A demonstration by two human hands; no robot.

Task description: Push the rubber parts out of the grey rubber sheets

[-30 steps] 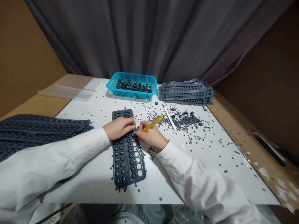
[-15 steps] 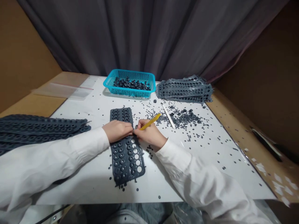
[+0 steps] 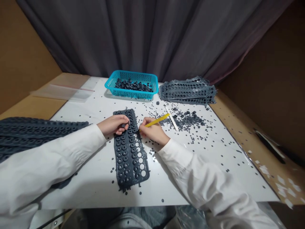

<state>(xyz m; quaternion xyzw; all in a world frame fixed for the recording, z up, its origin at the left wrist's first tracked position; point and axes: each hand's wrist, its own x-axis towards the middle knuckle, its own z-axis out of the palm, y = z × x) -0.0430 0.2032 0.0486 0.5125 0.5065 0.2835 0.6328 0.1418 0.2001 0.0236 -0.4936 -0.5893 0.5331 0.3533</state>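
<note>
A dark grey rubber sheet [image 3: 130,149] of moulded rings lies lengthwise on the white table top [image 3: 95,178], its near right rows already punched out to bare holes. The left hand [image 3: 113,124] comes in from the left in a white sleeve, palm down, fingers curled over the sheet's far left part and pressing on it; whether it pinches a loose ring under the fingertips is hard to make out. The right hand [image 3: 152,131] rests on its outer edge just beside the sheet's right edge, fingers closed around a yellow pick [image 3: 156,121] held like a pen, its tip down at the sheet's edge and its tail slanting up and to the right.

Loose grey rings [image 3: 188,119] and small punched discs are scattered over the table to the right, with a white stick [image 3: 172,118] lying among them. At the far edge stands a turquoise basket [image 3: 132,92] holding rings, and beside it a stack of emptied sheets [image 3: 188,92]. Another pile of full sheets [image 3: 35,133] lies at the left, under the left sleeve.
</note>
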